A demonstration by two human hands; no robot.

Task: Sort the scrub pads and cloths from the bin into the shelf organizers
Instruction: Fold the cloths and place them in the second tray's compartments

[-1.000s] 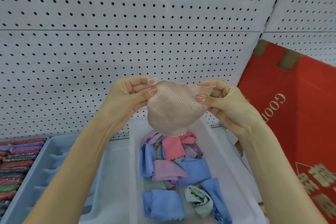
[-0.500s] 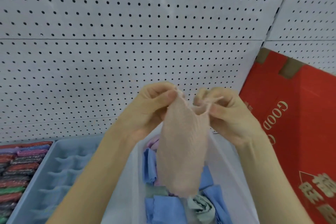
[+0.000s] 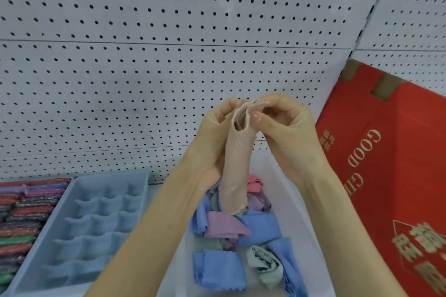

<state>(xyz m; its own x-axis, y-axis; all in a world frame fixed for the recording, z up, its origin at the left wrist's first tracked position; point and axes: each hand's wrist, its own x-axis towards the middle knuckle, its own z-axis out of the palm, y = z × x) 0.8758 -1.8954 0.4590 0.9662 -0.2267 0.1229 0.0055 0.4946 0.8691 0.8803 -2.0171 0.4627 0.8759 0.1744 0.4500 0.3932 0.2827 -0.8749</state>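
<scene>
hands: left hand (image 3: pixel 216 132) and right hand (image 3: pixel 287 123) raised, touching, above the bin (image 3: pixel 289 190)
fingers: both pinch beige cloth (image 3: pixel 237 169) top edge
cloth: folded, hangs below fingertips over bin cloths

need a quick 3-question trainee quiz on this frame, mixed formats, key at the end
1. Fill in: the scrub pads lie to the ___ of the blue organizer.
2. True or false: the left hand and the right hand both pinch the top of the beige cloth.
3. The beige cloth hangs over: A the scrub pads; B the white bin; C the blue organizer.
Key: 1 left; 2 true; 3 B.
</scene>
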